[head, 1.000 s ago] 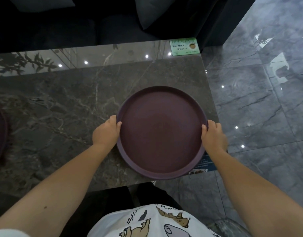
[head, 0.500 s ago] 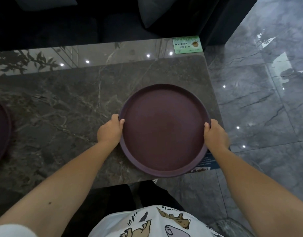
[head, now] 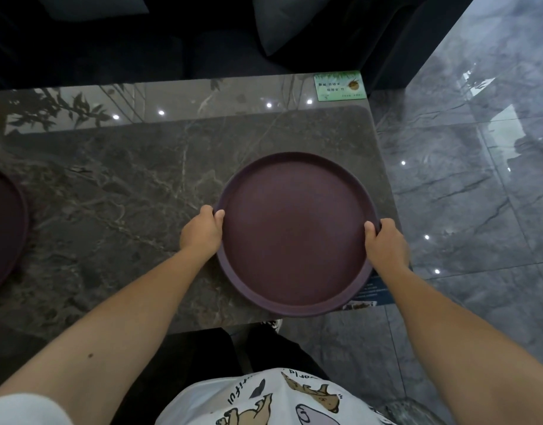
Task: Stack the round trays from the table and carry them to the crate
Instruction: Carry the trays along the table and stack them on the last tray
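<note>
**Both hands grip one round tray**

The maroon round tray (head: 296, 234) sits at the marble table's (head: 110, 210) near right corner, between the left hand (head: 201, 234) and right hand (head: 385, 243), each closed around its rim, thumbs inside. A second tray (head: 3, 231) lies far left.

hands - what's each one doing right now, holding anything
Left hand: closed on the left rim of the round tray.
Right hand: closed on the right rim of the same tray.
</note>
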### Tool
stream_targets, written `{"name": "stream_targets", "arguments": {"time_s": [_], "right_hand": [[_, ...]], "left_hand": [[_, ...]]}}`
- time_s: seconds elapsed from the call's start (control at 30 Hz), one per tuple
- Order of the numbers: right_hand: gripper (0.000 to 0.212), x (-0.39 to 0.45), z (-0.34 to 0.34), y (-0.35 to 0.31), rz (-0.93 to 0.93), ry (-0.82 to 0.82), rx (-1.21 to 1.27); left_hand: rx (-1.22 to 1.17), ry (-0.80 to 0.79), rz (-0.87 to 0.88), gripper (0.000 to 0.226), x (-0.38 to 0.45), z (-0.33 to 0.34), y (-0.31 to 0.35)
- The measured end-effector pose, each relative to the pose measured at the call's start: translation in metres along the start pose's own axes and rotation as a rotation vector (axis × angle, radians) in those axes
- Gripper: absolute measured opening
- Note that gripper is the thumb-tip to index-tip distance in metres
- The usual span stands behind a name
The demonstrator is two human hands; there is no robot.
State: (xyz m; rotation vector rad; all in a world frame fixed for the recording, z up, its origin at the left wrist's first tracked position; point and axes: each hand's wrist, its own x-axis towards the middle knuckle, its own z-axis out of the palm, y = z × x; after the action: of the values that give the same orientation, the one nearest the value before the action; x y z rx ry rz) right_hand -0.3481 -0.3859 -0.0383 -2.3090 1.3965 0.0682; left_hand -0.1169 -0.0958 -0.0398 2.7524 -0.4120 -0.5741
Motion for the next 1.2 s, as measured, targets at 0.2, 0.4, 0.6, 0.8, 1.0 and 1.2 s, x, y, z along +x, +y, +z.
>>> {"name": "stream_targets", "arguments": {"time_s": [0.2, 0.4, 0.6, 0.8, 1.0, 1.2], "right_hand": [[0.035, 0.000, -0.013, -0.019, -0.064, 0.010, 0.071], [0.028, 0.004, -0.022, -0.056, -0.161, 0.015, 0.115], [0.029, 0.011, -0.021, -0.103, -0.237, 0.000, 0.103], [0.028, 0.012, -0.022, -0.149, -0.341, -0.005, 0.082], [0.029, 0.001, -0.015, -0.203, -0.405, 0.002, 0.067], [0.028, -0.026, 0.006, -0.263, -0.476, -0.003, 0.070]], "left_hand": [[-0.182, 0.020, -0.062, 0.036, -0.007, -0.020, -0.006], [-0.255, 0.147, -0.073, 0.035, -0.014, -0.049, -0.023], [-0.299, 0.226, -0.118, 0.038, -0.020, -0.080, -0.046], [-0.324, 0.296, -0.169, 0.039, -0.025, -0.102, -0.072], [-0.310, 0.351, -0.196, 0.034, -0.023, -0.124, -0.113], [-0.301, 0.396, -0.235, 0.033, -0.031, -0.154, -0.169]]}}
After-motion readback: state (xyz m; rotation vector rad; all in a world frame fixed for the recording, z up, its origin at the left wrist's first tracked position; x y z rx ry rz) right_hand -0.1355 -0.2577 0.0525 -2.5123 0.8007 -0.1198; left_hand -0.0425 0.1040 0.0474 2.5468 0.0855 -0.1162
